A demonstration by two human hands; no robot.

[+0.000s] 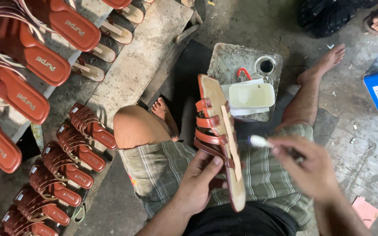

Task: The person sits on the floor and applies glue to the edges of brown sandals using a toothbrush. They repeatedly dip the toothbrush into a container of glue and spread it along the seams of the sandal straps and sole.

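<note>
The left hand (200, 183) grips a brown strappy sandal (219, 140) by its side, fingers wrapped around the straps, thumb pressed along the edge; the sandal stands sole-up above the person's lap, heel end lowest. The right hand (313, 168) is just beside it, fingers pinched together on a small white-tipped brush (259, 141) whose tip nearly touches the sole's edge. Beyond the sandal, a metal can (246, 65) on the floor carries a pale tray of glue (251, 95). Rows of finished sandals (62, 166) lie at left.
</note>
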